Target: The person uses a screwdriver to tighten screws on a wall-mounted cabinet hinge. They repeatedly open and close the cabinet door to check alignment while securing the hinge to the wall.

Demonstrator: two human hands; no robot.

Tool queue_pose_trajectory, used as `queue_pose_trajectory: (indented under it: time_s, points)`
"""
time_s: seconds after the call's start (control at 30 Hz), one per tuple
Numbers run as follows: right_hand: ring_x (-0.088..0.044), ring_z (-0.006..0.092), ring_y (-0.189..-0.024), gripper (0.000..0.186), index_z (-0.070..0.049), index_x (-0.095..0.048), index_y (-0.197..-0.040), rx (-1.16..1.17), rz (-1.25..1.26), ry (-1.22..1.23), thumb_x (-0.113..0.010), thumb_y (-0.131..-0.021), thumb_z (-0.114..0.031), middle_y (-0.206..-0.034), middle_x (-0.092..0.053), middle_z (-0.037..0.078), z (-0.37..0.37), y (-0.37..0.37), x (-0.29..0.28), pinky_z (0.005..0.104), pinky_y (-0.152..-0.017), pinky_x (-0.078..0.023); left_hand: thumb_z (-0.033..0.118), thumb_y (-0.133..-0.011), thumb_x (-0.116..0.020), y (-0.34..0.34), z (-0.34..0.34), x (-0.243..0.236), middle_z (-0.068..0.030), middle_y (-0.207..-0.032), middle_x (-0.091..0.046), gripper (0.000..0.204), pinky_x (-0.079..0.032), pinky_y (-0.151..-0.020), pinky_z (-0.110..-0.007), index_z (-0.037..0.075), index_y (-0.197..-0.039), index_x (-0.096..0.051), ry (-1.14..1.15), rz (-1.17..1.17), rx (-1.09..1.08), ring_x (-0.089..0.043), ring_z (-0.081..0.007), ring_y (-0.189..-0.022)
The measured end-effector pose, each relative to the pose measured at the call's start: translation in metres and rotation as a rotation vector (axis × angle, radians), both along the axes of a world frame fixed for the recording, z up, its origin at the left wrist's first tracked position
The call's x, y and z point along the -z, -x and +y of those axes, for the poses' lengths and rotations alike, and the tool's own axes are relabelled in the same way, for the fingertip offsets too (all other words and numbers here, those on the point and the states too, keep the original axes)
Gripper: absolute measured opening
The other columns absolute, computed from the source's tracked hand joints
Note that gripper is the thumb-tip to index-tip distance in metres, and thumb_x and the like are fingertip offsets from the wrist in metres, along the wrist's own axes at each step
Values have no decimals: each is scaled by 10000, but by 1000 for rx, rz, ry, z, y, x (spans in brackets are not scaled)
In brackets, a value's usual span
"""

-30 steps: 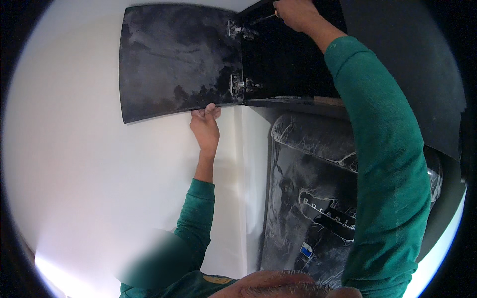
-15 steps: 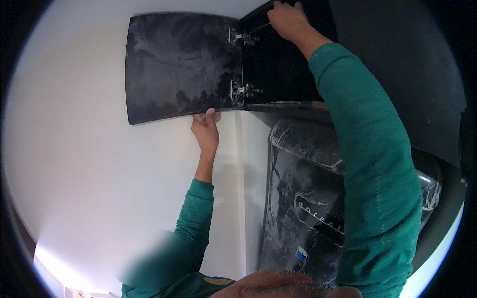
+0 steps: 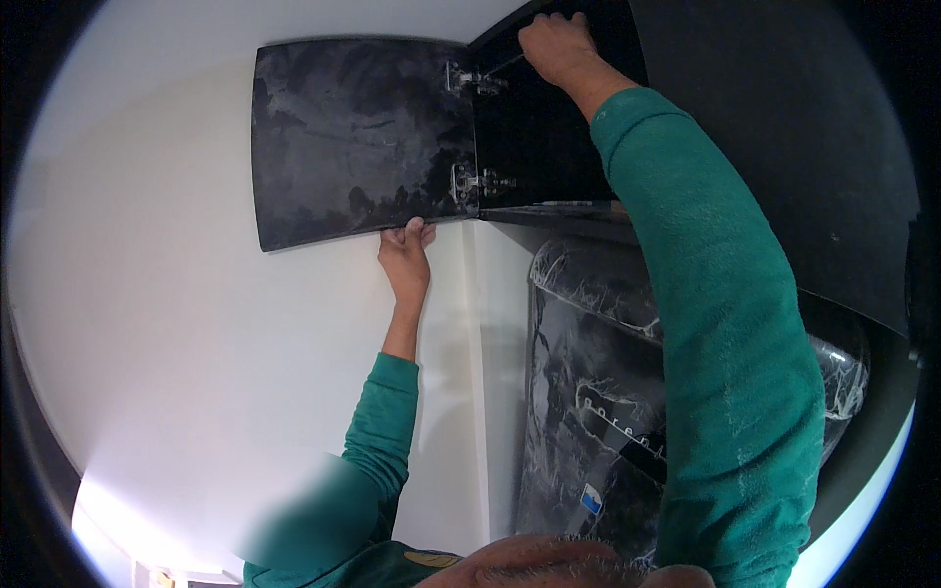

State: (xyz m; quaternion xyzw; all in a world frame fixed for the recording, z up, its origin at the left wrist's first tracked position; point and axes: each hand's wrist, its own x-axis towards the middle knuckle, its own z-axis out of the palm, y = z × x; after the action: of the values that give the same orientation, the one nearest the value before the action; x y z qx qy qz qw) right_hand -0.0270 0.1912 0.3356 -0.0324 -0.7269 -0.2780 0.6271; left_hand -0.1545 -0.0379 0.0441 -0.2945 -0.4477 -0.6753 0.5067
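Observation:
A dark cabinet door (image 3: 343,127) stands swung out to the left, its face smeared with dusty marks. My left hand (image 3: 405,257) pinches the door's lower edge near the hinge side, thumb against the face. Two metal hinges, an upper hinge (image 3: 465,78) and a lower hinge (image 3: 470,183), join it to the black cabinet (image 3: 549,137). Inside the cabinet, my right hand (image 3: 559,47) is closed around a screwdriver. Its thin shaft (image 3: 506,67) points left to the upper hinge; the handle is hidden in my fist. Whether the tip touches a screw is too small to tell.
Below the cabinet stands a black appliance (image 3: 598,363) in wrinkled clear film, partly behind my right sleeve. A dark panel (image 3: 765,127) rises at the right. A white wall (image 3: 167,245) fills the left, meeting a corner behind my left forearm. Something thin lies on the cabinet's bottom (image 3: 569,205).
My right hand has shifted slightly left and down, with the screwdriver's shaft now more visible near the upper hinge. The left hand keeps its hold on the door edge; the view has moved a little.

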Motion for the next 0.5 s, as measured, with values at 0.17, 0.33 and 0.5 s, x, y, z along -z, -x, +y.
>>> queue_pose_trajectory:
  time_s: [0.17,0.33,0.5]
  points:
    - [-683,283,-1161,172,-105,-759,-1109,-48,-21,21,-633,-1004,-158,-1178,-711,114,3,2,2,555,-1011,-516,139,-1052,-643,1,-3,2,-215,-1021,-696,320,-655,-835,-371,-148,-1124,-521,15,-54,-15,-756,-263,-916]
    - [-678,286,-1166,185,-100,-754,-1119,-27,10,5,-623,-1013,-176,-1191,-700,119,1,5,3,557,-1008,-517,192,-1052,-656,6,-6,2,-239,-944,-749,315,-654,-821,-370,-58,-984,-477,2,19,2,-770,-275,-899]
    - [-667,293,-1200,205,-125,-751,-1159,-48,-15,17,-611,-1014,-161,-1226,-701,117,0,3,4,572,-1014,-503,115,-1052,-635,1,-3,1,-191,-1005,-707,299,-649,-839,-367,-133,-1181,-528,11,-25,22,-753,-249,-918]
